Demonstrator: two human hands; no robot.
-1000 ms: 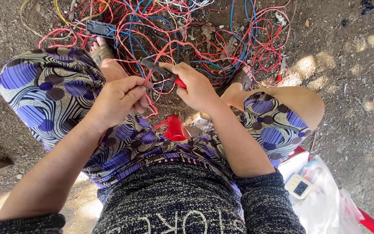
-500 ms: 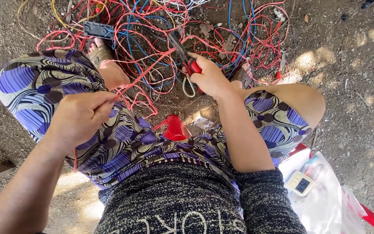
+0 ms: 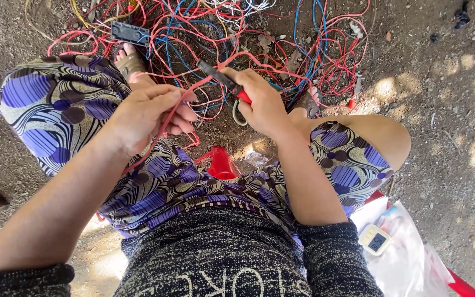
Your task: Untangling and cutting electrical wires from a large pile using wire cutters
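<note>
The left hand has returned toward center, fingers pinching the red wire. The right hand, at 3 o'clock of it, grips the red-handled cutter, blade meeting the wire again above the wire tangle on the ground.

Bare grey dirt ground, pebbly, dappled with sunlight.

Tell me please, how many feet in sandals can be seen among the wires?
2. One sandalled foot is at the upper left, above the left hand. The other foot is right of the right hand, mostly hidden by the wire tangle.
</note>
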